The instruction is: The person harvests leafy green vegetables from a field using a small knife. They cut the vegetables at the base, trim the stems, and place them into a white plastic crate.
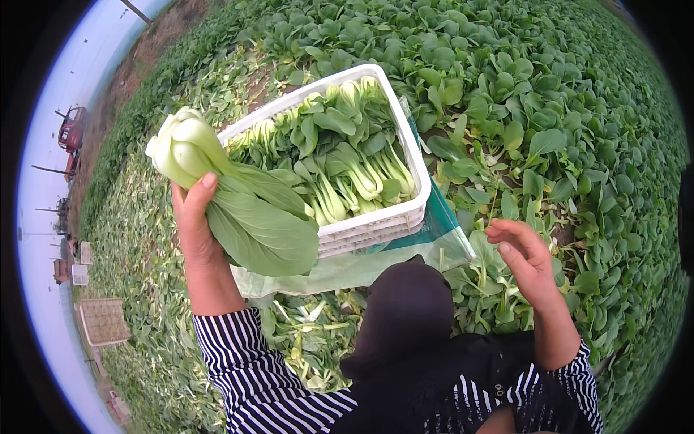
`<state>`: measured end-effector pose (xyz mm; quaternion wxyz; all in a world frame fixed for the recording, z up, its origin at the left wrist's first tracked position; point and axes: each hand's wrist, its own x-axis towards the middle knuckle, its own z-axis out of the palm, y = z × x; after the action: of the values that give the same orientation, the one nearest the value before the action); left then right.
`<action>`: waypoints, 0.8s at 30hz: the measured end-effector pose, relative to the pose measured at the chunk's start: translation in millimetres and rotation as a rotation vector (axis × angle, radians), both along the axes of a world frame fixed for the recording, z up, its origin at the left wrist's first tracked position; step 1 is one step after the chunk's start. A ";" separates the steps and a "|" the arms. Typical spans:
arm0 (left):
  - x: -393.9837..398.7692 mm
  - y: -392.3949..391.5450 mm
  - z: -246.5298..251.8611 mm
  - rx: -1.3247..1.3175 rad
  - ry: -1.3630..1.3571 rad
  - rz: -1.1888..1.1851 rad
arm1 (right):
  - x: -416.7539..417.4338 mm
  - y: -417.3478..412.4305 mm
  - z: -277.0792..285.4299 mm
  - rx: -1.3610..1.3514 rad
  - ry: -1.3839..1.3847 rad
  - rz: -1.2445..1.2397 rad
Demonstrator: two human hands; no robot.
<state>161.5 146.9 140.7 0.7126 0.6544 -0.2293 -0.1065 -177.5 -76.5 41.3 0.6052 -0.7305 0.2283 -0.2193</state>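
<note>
My left hand (199, 228) grips a head of bok choy (190, 149), its pale base up and its broad leaves hanging to the right over the near left corner of a white plastic crate (374, 217). Inside the crate, more bok choy (363, 176) lies in rows with pale bases towards the long sides and leaves towards the middle. My right hand (523, 257) is raised to the right of the crate, fingers curled and apart, with nothing seen in it. Beneath the crate lies a green and whitish plastic sheet (325, 274).
Dense leafy plants (547, 141) grow at the right and top. Cut leaves (314, 325) litter the ground nearby and to the left. An empty-looking crate (104, 321) and smaller crates (80, 274) stand far left, below a red vehicle (71, 133).
</note>
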 end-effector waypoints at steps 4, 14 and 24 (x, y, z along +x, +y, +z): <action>53.1 25.6 -13.2 0.134 0.019 0.130 | 37.5 -11.4 -5.9 -0.112 0.073 0.054; 147.0 -4.2 -76.7 0.669 -0.009 0.187 | 176.6 -8.7 -31.6 -0.687 0.060 0.418; 173.7 2.6 -145.8 0.485 0.232 0.184 | 199.8 -13.1 -81.7 -0.875 0.352 0.462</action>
<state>335.2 149.5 -5.1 0.5633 0.8073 -0.0538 -0.1675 22.3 -89.6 -40.4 0.2284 -0.9720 0.0465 -0.0290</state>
